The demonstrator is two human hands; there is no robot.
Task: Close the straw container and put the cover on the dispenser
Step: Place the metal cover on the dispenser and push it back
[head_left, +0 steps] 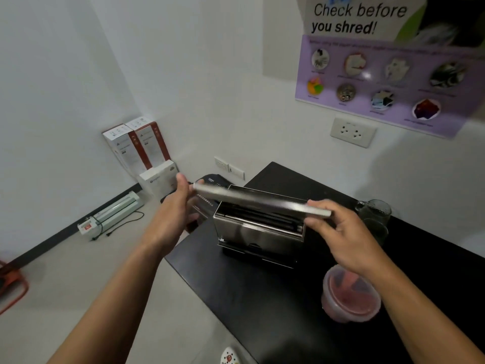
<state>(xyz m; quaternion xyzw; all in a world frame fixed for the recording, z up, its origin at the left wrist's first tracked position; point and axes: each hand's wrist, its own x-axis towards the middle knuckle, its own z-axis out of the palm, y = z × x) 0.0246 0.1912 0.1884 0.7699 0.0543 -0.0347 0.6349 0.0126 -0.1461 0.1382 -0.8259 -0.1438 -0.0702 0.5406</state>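
A steel box-shaped dispenser (256, 233) stands on the black table (262, 311), its top open with dark contents inside. Just above it I hold a long flat steel cover (257, 199), tilted down to the right. My left hand (181, 200) grips the cover's left end and my right hand (338, 229) pinches its right end. A round plastic container (349, 298) with a clear lid on it and red contents sits on the table under my right forearm.
A clear glass jar (375, 214) stands behind my right hand. A black shredder (210, 185) sits beside the table's far left corner. Boxes (141, 145) lean in the wall corner, and a white laminator (115, 211) lies on the floor. A red chair frame (10, 282) is at left.
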